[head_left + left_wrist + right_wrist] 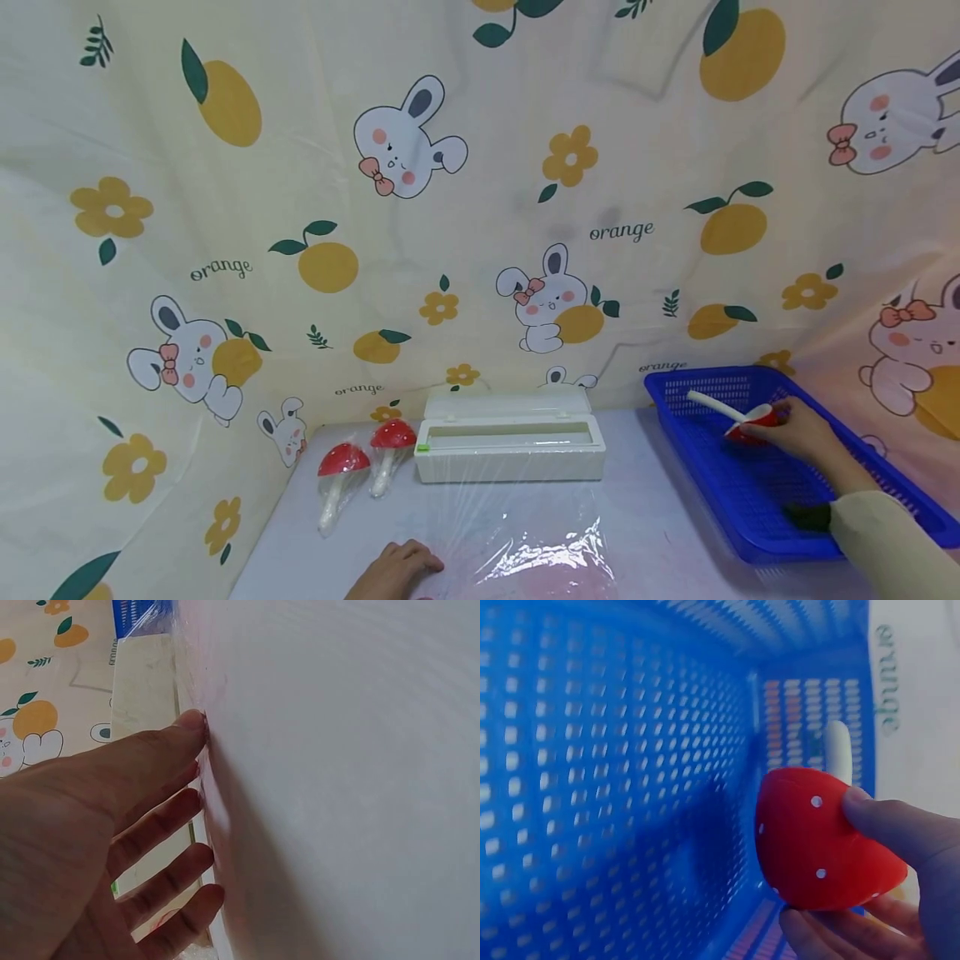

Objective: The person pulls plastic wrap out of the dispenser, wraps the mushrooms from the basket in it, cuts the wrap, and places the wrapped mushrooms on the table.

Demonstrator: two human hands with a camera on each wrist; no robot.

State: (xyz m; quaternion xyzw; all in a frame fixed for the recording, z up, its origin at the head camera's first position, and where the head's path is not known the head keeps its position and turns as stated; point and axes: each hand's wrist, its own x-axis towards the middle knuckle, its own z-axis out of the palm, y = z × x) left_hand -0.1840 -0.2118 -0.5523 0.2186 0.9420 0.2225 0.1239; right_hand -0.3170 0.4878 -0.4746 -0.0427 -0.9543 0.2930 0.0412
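My right hand [798,429] grips a toy mushroom [825,840] by its red, white-dotted cap, over the inside of a blue plastic basket [720,492]. The mushroom's white stem [715,405] points away to the left in the head view. At the table's front, my left hand [397,571] rests with its fingertips at the left edge of a sheet of clear cling film [540,533]. Its fingers [176,874] are spread and relaxed in the left wrist view. The film runs forward from a white cling film dispenser box [510,467] whose lid stands up.
Two red-capped mushrooms [343,460] in clear wrap lie left of the dispenser. A patterned cloth [480,208] with rabbits and oranges hangs behind the white table [652,508]. The basket's raised rim [693,492] stands along the right side.
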